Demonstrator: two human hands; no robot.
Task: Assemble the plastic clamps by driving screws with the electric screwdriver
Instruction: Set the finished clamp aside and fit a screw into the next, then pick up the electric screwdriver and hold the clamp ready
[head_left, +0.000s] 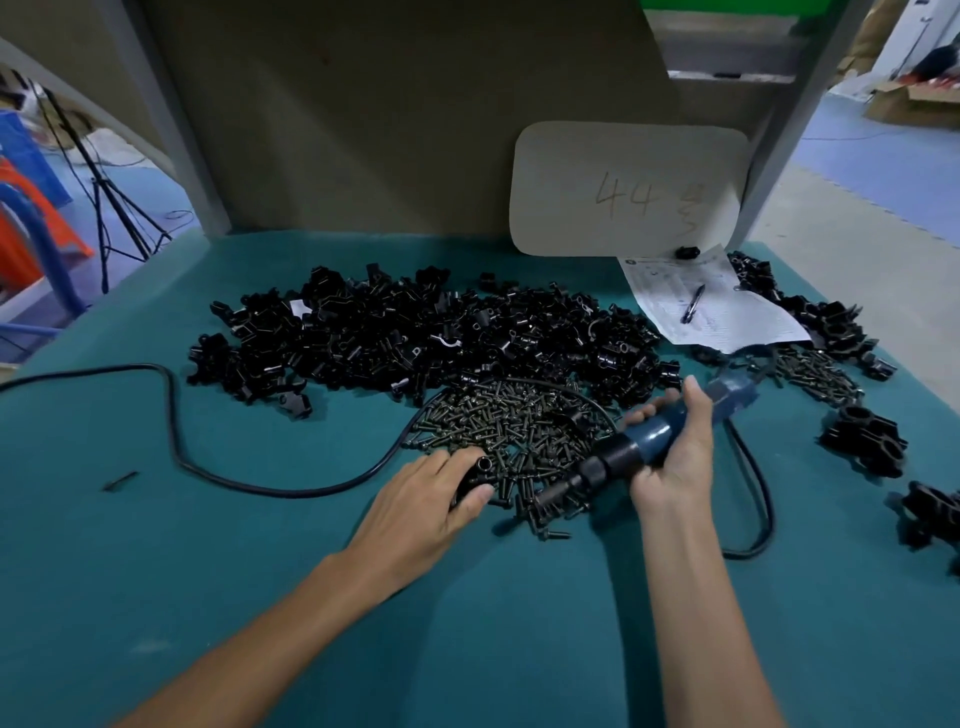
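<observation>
1. The left hand (436, 499) rests low on the green desk (260, 597), at the near left edge of the screws (519, 421). Its fingers and thumb curl round a black clamp (477, 467) whose round open end faces up.
2. The right hand (675, 457) grips the blue body of the screwdriver (641, 434), fingers wrapped over the far side and thumb up along the barrel.
3. The screwdriver lies at a slant. Its black nose points near-left, down into the screws, just right of the clamp, and I cannot tell whether the tip touches anything.
4. The screws form a loose pile in the middle of the desk, between the two hands and just beyond them.
5. Beyond the screws, a wide heap of black clamp parts (405, 332) spreads across the desk.
6. A black cable (174, 415) loops over the left of the desk and runs in under the screws.
7. At far right, a paper (727, 312) carries a pen (693, 304). Behind it, a pale card (623, 171) marked "44" leans upright.
8. Clamp stacks (865, 441) sit at the right edge, well apart from the hands.
</observation>
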